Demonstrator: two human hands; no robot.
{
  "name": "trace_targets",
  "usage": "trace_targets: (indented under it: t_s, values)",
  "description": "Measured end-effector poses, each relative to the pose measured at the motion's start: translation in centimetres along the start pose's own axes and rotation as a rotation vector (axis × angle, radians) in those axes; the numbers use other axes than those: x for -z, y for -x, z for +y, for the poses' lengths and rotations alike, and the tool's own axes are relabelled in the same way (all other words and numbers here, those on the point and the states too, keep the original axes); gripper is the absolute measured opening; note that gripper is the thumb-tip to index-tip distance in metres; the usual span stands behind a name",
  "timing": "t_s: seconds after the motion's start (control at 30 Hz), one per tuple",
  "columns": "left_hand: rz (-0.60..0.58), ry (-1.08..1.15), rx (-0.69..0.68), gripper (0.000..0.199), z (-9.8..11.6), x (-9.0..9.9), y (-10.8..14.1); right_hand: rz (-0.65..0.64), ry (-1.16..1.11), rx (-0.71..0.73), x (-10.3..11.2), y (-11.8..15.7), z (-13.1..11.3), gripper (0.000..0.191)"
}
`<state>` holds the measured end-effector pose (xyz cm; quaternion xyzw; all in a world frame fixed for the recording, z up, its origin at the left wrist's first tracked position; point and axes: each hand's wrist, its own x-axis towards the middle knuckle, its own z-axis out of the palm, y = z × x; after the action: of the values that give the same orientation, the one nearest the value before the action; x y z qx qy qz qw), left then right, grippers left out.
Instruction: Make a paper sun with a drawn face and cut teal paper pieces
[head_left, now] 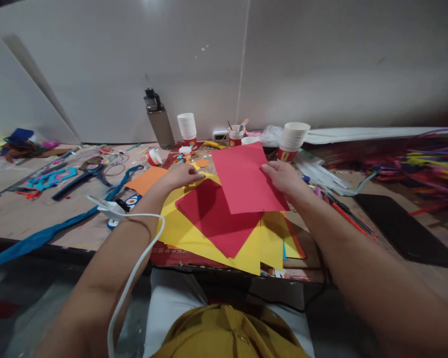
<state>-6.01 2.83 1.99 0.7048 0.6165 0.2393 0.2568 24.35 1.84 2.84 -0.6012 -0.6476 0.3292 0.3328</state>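
A sheet of red paper [246, 174] is raised above the table by my right hand [281, 179], its thumb on top and the fingers hidden underneath. Beneath it, more red paper [216, 211] lies turned at an angle on several yellow sheets [242, 261]. My left hand [182, 176] is over the upper left edge of the yellow sheets, fingers curled together with nothing visible in them. An orange sheet [145, 179] sticks out beside my left forearm.
Paper cup stacks [294, 136] and a bottle [160, 122] stand toward the wall. Pliers [82, 176] and blue fabric [52, 233] lie at left. A white cable [134, 268] crosses my left forearm. On the right are a black phone [406, 228] and colourful pipe cleaners [433, 166].
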Motion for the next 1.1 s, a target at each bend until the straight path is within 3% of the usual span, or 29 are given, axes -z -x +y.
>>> trace_targets:
  t_s: [0.17, 0.33, 0.57, 0.67, 0.87, 1.03, 1.1]
  values:
    - [-0.148, -0.417, -0.003, 0.051, -0.3, -0.7, 0.0, 0.078, -0.026, -0.032, 0.8, -0.5, 0.7, 0.021]
    - [-0.286, -0.474, 0.036, 0.036, 0.3, -1.3, -0.2, 0.088, 0.002, -0.042, 0.6, -0.7, 1.2, 0.022]
    - [-0.139, -0.49, 0.031, 0.033, 2.0, -1.7, 0.8, 0.19, 0.135, -0.009, 1.1, -1.4, 2.0, 0.02]
    - [-0.13, -0.515, 0.047, 0.032, 2.6, -2.0, 0.9, 0.216, 0.158, 0.013, 0.8, -1.6, 2.3, 0.018]
    - [-0.203, -0.282, 0.061, 0.045, 1.9, -2.1, 0.3, 0.2, -0.003, -0.044, -0.3, -1.9, 2.7, 0.02]
    - [-0.249, -0.092, 0.003, 0.022, 1.4, -1.5, 0.4, 0.23, -0.22, -0.106, -1.1, -2.3, 3.0, 0.015]
    - [-0.306, 0.064, -0.021, 0.023, 1.4, -0.8, 0.7, 0.242, -0.279, -0.124, -1.5, -2.5, 3.0, 0.011]
